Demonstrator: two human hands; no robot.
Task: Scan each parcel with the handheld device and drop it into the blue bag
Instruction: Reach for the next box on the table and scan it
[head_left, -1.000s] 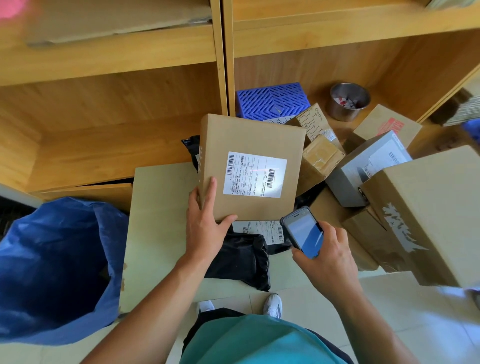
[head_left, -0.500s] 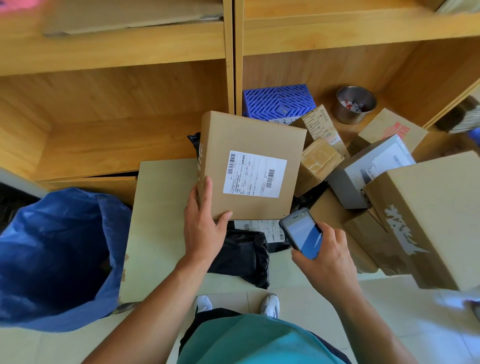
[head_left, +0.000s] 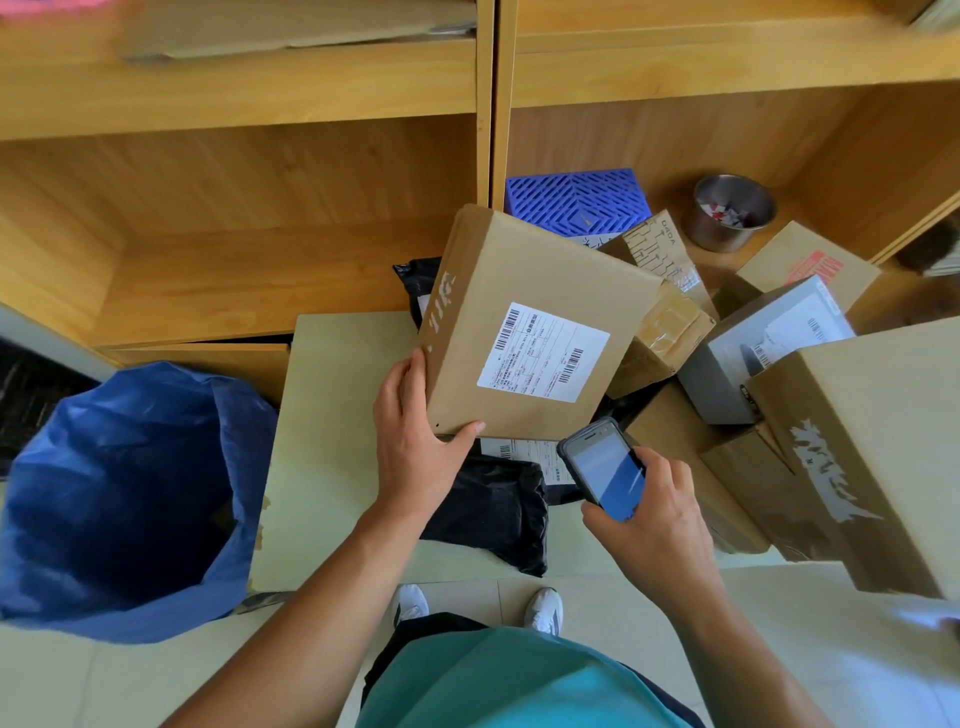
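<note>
My left hand (head_left: 415, 441) grips the lower left corner of a brown cardboard parcel (head_left: 524, 291), held tilted above the table with its white barcode label (head_left: 543, 352) facing up. My right hand (head_left: 652, 525) holds the handheld device (head_left: 602, 467), a dark scanner with a lit blue screen, just below the parcel's lower right edge. The open blue bag (head_left: 119, 499) stands on the floor at the left of the table. A black plastic mailer (head_left: 493, 509) with a white label lies under the parcel.
A pale green table (head_left: 332, 447) carries the parcels. Several more boxes pile at the right, among them a large brown box (head_left: 878, 447) and a grey box (head_left: 748, 358). A blue crate (head_left: 576, 200) and a metal cup (head_left: 732, 213) sit on the wooden shelf behind.
The parcel has been lifted and rotated clockwise, its left side face now showing. My left hand has shifted along its lower corner. The device has stayed beside it.
</note>
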